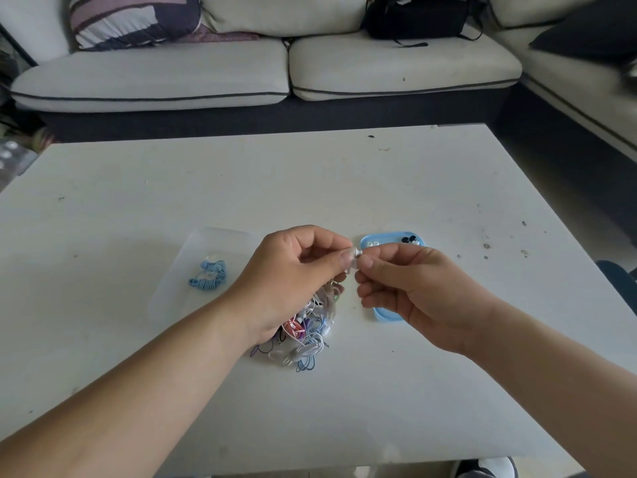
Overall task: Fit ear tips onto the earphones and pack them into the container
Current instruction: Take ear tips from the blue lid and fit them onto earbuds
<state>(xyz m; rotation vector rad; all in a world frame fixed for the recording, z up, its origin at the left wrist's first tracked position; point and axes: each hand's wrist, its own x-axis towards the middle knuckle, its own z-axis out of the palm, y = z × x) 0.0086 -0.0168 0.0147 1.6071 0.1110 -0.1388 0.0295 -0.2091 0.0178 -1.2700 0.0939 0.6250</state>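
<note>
Earbud [354, 252] pinched btwn both hands, mid-table [138, 201], open room all round

Both forearms are bare up to the frame's lower edge — no sleeve, watch, bracelet or ring is visible on them. The left hand [296, 270] and the right hand [413, 291] wear no gloves, and the nails are short and plain. At the bottom right a dark shoe with a white toe [486, 469] shows — partly cut off.
</note>
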